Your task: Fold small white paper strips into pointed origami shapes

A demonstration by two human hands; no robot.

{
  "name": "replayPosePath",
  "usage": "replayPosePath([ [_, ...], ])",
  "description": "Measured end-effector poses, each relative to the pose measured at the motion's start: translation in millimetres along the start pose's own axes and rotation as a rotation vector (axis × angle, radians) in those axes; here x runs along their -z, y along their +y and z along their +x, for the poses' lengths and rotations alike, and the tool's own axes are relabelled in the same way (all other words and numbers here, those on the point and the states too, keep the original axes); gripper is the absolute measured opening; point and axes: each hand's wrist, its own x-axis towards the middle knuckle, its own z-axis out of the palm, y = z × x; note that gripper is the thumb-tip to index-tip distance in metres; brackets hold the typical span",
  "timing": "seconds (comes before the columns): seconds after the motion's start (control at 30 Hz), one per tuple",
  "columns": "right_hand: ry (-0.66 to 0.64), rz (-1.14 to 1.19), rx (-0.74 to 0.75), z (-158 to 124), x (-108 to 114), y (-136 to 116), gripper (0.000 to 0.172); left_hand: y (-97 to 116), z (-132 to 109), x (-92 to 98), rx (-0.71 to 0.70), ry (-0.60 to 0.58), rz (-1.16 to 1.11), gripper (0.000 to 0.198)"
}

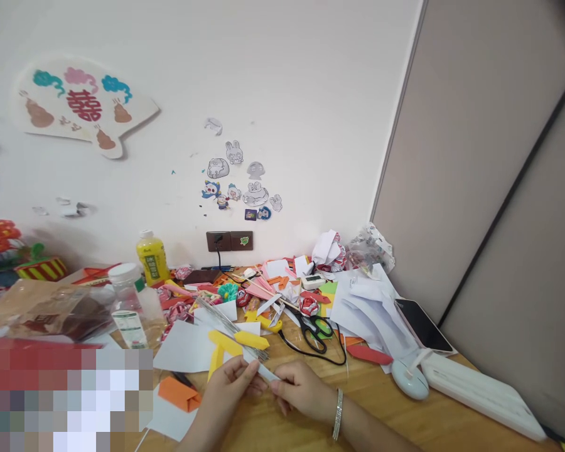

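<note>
My left hand (pixel 228 384) and my right hand (pixel 301 390) meet low in the head view, over the wooden desk (pixel 395 411). Both pinch a narrow white paper strip (pixel 265 371) between fingertips, the strip running slantwise between them. A silver bracelet (pixel 338 414) sits on my right wrist. Just behind the hands lie yellow paper pieces (pixel 235 343) and a bundle of thin metal wires (pixel 230 326). An orange folded paper (pixel 179 393) lies left of my left hand.
Black scissors (pixel 313 329) lie among coloured paper scraps. White sheets (pixel 367 307), a dark phone (pixel 424 324), a small white lamp base (pixel 409 378) and a white keyboard-like bar (pixel 480 392) are to the right. Two bottles (pixel 132 301) and a plastic bag (pixel 47 311) stand left.
</note>
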Motion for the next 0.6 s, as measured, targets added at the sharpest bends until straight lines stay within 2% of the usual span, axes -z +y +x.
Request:
replayPosePath([
  [0.17,-0.015,-0.014,-0.002,-1.1,-0.8,-1.2,0.041,1.1,-6.3,-4.3,-0.063,0.047,0.056,0.038],
  [0.37,-0.014,-0.088,0.03,-2.9,-0.6,-12.3,0.05,-5.3,-8.2,-9.4,-0.081,0.03,0.113,0.042],
  [0.6,-0.087,0.022,0.01,-5.7,-2.7,-16.3,0.054,-21.3,-2.7,-2.5,-0.133,0.012,0.221,0.047],
])
